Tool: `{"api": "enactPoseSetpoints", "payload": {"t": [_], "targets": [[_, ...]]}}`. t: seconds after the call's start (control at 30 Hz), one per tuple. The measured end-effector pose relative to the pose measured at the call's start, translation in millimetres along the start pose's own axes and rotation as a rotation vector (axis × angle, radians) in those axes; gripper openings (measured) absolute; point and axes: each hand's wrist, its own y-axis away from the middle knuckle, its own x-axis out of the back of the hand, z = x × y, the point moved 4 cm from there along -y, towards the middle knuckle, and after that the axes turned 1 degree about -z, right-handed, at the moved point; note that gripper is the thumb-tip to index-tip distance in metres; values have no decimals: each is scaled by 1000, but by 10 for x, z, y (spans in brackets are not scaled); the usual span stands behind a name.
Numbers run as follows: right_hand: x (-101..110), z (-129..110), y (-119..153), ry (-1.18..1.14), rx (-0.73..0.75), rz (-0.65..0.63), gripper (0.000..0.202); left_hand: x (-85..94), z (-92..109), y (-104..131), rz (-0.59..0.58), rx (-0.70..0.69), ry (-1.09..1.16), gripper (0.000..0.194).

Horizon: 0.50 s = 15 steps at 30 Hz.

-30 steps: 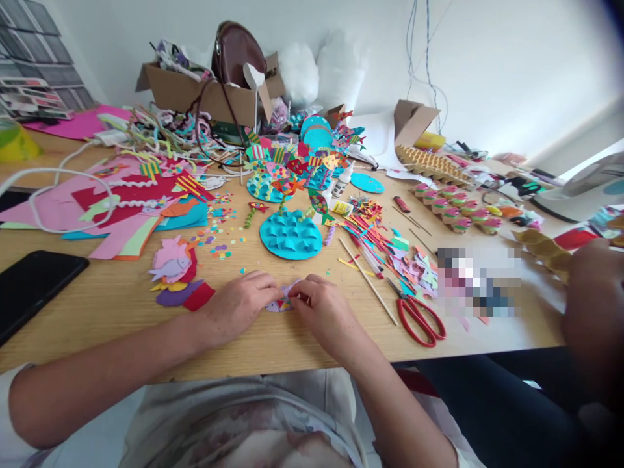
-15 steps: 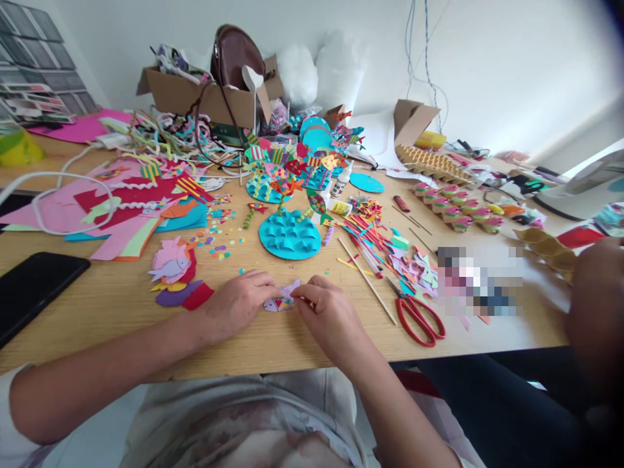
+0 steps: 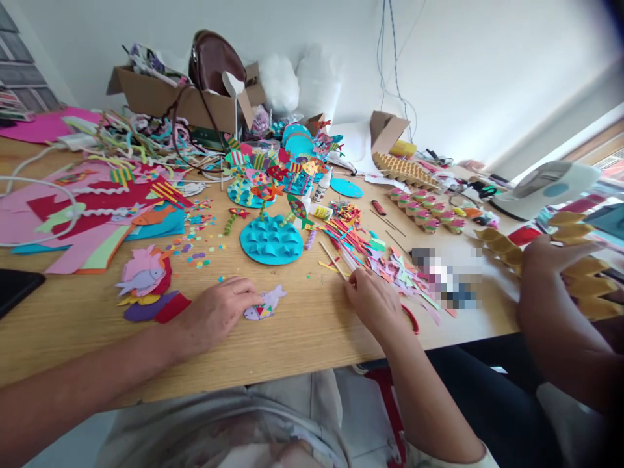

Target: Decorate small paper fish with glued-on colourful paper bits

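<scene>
Under the fingertips of my left hand [image 3: 221,312], a lilac paper fish [image 3: 267,304] lies flat on the table, its side decorated with small coloured triangles. That hand grips it by one edge. My right hand [image 3: 374,300] is off to the right with bent, closed fingers at the lower end of a slim clear pen-like tool [image 3: 349,257]; whether they hold it is hidden. A wooden stick [image 3: 332,259] runs beneath the same hand. Of the scissors, only part of a red handle [image 3: 412,318] shows beside my wrist. Cut paper fish [image 3: 143,273] are piled left of my left hand.
Beyond my hands stands a blue scalloped disc [image 3: 271,242] bearing paper fish on twisted stems. Paper strips and scraps [image 3: 397,266] spread to the right. Another person's hand [image 3: 541,260] is at the yellow egg-carton pieces [image 3: 580,260]. A black phone [image 3: 17,292] lies at left.
My right hand has let go of the paper fish and moved right to the pen-like tool and scissors. My left hand stays on the fish. The view has turned slightly right.
</scene>
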Motion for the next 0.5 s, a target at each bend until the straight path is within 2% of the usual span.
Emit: {"api": "enactPoseSetpoints", "payload": {"t": [0.17, 0.27, 0.37, 0.4, 0.5], "targets": [[-35, 0, -39, 2, -33, -11, 22, 13, 14, -14, -12, 13, -11, 37], [17, 84, 26, -119, -46, 74, 17, 13, 17, -17, -13, 21, -20, 36], [125, 174, 167, -471, 16, 235, 14, 14, 21, -16, -21, 28, -17, 35], [153, 196, 225, -631, 47, 253, 16, 14, 23, -15, -26, 31, -17, 35], [212, 197, 403, -1108, 152, 166, 14, 15, 24, -14, -35, 31, -20, 34]]}}
